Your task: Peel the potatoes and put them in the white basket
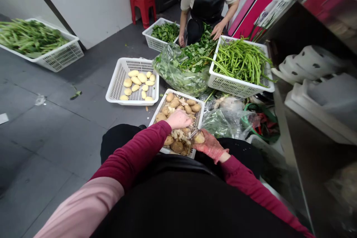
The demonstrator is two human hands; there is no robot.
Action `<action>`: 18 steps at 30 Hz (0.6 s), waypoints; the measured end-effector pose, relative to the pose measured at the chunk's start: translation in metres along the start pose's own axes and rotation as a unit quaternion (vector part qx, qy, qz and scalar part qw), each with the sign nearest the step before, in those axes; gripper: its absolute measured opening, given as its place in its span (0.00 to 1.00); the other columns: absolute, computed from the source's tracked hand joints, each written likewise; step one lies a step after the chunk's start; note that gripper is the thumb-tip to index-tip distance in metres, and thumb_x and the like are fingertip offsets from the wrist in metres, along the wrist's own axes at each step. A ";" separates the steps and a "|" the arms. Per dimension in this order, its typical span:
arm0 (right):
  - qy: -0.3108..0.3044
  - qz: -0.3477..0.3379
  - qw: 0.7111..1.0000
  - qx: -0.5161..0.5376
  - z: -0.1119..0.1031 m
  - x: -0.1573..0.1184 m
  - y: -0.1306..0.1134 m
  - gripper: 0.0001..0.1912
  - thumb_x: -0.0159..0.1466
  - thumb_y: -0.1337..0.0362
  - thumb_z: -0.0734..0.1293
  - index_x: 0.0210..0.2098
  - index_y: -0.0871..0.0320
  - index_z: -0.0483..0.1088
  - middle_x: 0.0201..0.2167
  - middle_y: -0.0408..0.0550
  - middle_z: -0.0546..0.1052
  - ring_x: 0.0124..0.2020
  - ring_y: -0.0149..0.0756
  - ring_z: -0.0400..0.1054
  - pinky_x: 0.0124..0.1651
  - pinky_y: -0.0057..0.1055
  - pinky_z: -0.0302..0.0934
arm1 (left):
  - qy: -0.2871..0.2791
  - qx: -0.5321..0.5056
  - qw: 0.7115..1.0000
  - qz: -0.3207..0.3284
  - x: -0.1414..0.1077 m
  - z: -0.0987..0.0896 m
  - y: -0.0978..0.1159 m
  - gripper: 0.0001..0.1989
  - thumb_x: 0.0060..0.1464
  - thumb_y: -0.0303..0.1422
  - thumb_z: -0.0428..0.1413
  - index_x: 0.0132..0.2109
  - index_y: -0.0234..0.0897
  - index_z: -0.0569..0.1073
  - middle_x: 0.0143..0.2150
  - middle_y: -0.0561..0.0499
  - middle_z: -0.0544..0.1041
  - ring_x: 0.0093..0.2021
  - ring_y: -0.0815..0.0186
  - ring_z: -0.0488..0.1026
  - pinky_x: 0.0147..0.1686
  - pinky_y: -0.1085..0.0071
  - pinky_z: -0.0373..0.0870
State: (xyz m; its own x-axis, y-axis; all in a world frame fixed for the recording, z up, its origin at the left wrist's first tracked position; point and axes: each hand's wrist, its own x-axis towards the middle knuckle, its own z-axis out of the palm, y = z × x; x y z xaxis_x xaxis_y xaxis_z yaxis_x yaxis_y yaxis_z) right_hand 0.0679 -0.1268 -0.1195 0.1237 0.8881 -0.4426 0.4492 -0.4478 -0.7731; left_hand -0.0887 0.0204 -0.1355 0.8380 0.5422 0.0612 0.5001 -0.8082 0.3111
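Note:
My left hand (180, 119), bare and closed, is over the white basket (200, 105) of unpeeled potatoes (174, 103). It grips what looks like a metal peeler (194, 132), its handle mostly hidden by my fingers. In a reddish glove, my right hand (211, 146) holds a partly peeled potato (199, 138) at the basket's near right corner, against the peeler. Brown peelings (180, 135) lie below my hands among more potatoes. Beyond, to the left, peeled yellow potatoes (142, 77) rest in another white basket (113, 85).
Opposite, a person (208, 3) handles leafy greens (195, 54) over a plastic bag. Long green beans (241, 61) fill a basket at right; baskets of greens (32, 39) stand left and behind. A red stool (142, 3) is by the wall, a metal counter (290, 156) at right.

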 end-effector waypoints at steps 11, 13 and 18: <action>0.035 -0.097 0.976 -0.194 -0.005 0.021 0.014 0.26 0.48 0.59 0.72 0.45 0.57 0.64 0.41 0.51 0.68 0.43 0.45 0.65 0.48 0.40 0.62 | -0.025 0.024 0.999 -0.037 0.018 0.009 -0.011 0.19 0.60 0.32 0.45 0.31 0.29 0.78 0.33 0.42 0.78 0.38 0.60 0.71 0.42 0.63 0.59; 0.036 -0.110 0.972 -0.202 -0.006 0.022 0.015 0.28 0.47 0.59 0.73 0.46 0.57 0.64 0.43 0.53 0.67 0.44 0.46 0.65 0.48 0.39 0.62 | -0.014 0.050 0.994 -0.093 0.020 0.008 -0.016 0.19 0.60 0.31 0.44 0.33 0.27 0.77 0.34 0.41 0.78 0.39 0.61 0.71 0.44 0.63 0.58; 0.068 -0.008 0.966 -0.250 -0.012 0.030 0.014 0.24 0.49 0.59 0.72 0.45 0.55 0.66 0.43 0.53 0.68 0.35 0.41 0.66 0.37 0.35 0.61 | 0.022 0.024 0.999 0.008 0.027 0.014 -0.007 0.20 0.61 0.33 0.43 0.30 0.32 0.77 0.31 0.44 0.77 0.38 0.61 0.70 0.44 0.62 0.58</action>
State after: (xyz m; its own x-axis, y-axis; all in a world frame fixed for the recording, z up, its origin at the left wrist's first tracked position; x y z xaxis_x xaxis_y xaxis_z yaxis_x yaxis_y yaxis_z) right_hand 0.0888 -0.1054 -0.1377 0.2136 0.9152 -0.3418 0.8186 -0.3587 -0.4487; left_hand -0.0662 0.0375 -0.1488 0.8360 0.5383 0.1067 0.4980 -0.8258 0.2646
